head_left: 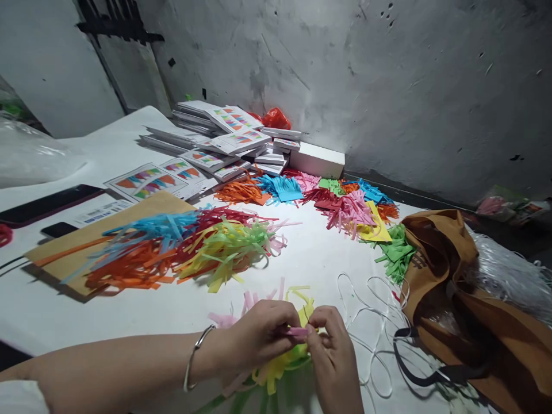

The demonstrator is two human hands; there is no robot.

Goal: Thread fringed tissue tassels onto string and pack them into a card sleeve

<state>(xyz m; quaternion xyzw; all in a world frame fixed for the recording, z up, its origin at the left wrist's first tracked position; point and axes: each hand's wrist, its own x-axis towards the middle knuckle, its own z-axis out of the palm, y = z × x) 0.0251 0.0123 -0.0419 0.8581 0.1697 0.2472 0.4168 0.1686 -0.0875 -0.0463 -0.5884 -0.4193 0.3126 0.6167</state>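
Near the front of the white table my left hand (276, 330) is closed around a pink paper tassel (297, 332), with its rolled end sticking out between the fingers. My right hand (332, 351) pinches that same end from the other side with thumb and forefinger. Yellow tassel strips (273, 371) spread below and behind both hands, and green strips (245, 399) hang toward me. To the right, a loose white string (366, 328) lies in loops; whether it runs into my fingers is hidden.
Finished-looking tassels (172, 247) in several colours lie on a brown envelope (73, 264). Fringed paper pieces (340, 207) line the back, before stacked printed cards (237, 141) and a white box (319, 160). A brown bag (444, 270) slumps at right. Phone-like dark device (47, 204) rests left.
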